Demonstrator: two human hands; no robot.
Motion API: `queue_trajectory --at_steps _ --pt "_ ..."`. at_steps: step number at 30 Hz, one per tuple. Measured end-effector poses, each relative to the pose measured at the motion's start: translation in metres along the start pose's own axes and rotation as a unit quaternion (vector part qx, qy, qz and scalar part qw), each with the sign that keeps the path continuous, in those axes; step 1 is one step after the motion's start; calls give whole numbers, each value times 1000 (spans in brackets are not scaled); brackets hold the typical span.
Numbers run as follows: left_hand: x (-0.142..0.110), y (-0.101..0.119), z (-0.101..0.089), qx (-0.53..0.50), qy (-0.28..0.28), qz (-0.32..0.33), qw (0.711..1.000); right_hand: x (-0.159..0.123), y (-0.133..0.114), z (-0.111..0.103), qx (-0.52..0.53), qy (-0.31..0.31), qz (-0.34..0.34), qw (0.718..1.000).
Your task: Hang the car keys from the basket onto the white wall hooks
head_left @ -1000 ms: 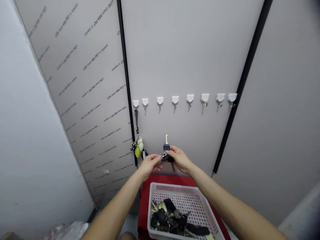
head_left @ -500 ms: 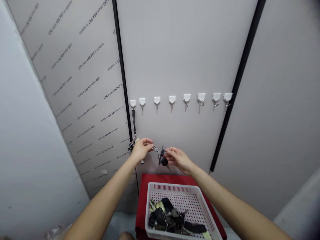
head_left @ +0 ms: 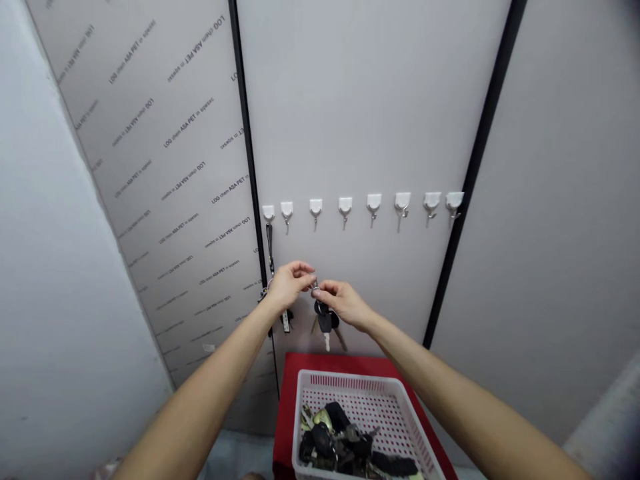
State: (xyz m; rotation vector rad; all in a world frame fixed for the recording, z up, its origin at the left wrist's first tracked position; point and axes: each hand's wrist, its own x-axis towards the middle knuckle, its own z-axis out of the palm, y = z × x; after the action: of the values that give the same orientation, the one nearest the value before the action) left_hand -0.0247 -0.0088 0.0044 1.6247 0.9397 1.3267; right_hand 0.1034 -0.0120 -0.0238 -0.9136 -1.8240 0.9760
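My left hand (head_left: 289, 284) and my right hand (head_left: 341, 303) meet in front of the grey wall panel, both pinched on the ring at the top of a bunch of keys (head_left: 325, 323). The dark key heads and a silver blade dangle below my fingers. Above them a row of white wall hooks (head_left: 344, 205) runs across the panel. The leftmost hook (head_left: 269, 213) carries a black strap, and another key bunch (head_left: 287, 320) on it shows partly behind my left wrist.
A white perforated basket (head_left: 385, 399) holding several dark keys (head_left: 345, 443) sits on a red surface (head_left: 291, 400) below my hands. Black vertical strips (head_left: 477, 163) divide the wall panels. The left panel has printed protective film (head_left: 175, 173).
Both hands have risen and come together at the key ring. The keys, held apart and sideways before, now hang straight down below my fingers.
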Motion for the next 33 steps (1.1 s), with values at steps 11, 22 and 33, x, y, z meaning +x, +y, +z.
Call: queue_trajectory --at_steps 11,22,33 --pt "-1 19 -28 73 -38 85 993 21 -23 -6 -152 -23 -106 982" --pt "33 34 -49 90 194 155 964 77 -53 18 -17 140 -85 986" --pt "20 5 -34 198 158 138 957 109 -46 15 -191 204 -34 959"
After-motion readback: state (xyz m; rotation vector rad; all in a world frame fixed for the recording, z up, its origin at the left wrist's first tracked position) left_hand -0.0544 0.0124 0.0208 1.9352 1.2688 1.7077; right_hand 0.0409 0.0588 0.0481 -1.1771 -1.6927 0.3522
